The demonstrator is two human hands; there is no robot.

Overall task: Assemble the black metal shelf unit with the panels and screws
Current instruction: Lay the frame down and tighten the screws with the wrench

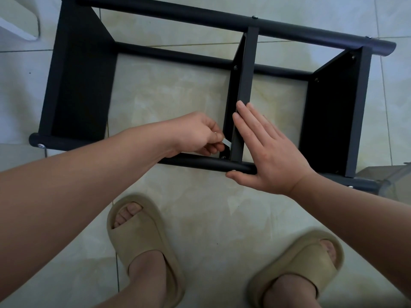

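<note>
Shelf unit (222,21) lies on its side on the tiled floor (200,96), directly under both hands. Left hand (198,134): fingers curled, thumb and forefinger pinching a small silver tool (226,142); what kind of tool cannot be told. The tool's free end points down past the fingertips toward a screw (223,157) just below them. The screw sits at the foot of the middle panel (246,70), where that panel meets the front tube (200,162). Whether the tool is seated in the screw cannot be told. Right hand (266,152): fingers straight and close together, laid flat along the near edge of the middle panel, fingertips pointing away from the person. Its thumb is spread wide and rests on the front tube, near the screw. This hand grips nothing. Left panel (80,85) stands well beyond the left knuckles; right panel (333,112) stands past the right little finger. Beige slippers (138,230) stand on the floor behind both wrists.
</note>
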